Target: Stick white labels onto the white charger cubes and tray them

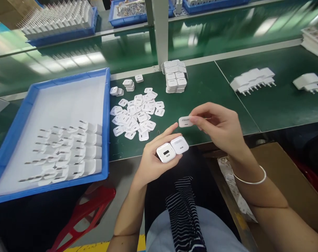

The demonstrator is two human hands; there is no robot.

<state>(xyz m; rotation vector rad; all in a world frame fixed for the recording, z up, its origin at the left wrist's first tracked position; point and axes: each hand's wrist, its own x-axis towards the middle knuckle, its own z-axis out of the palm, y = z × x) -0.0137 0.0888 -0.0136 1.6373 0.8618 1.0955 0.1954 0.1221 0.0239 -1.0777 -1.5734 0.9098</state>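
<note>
Two white charger housings (172, 149) lie side by side in my left hand (155, 159), its fingers wrapped round them. The left housing shows a dark port and a small slot; the right one has a plain-looking face with one slot. Above them, my right hand (218, 127) pinches a thin white cover plate (184, 121) between thumb and fingers. A fingertip of my left hand is close to that plate's left edge. Beyond my left hand, a loose pile of similar white plates (142, 117) lies on the green bench (201, 84).
At left is a blue-rimmed tray (105, 105) with rows of pronged white chargers (88, 152). A stack of white plates in a holder (176, 78) stands behind the pile. More chargers (253, 79) lie at right. A red stool (88, 213) is below the bench.
</note>
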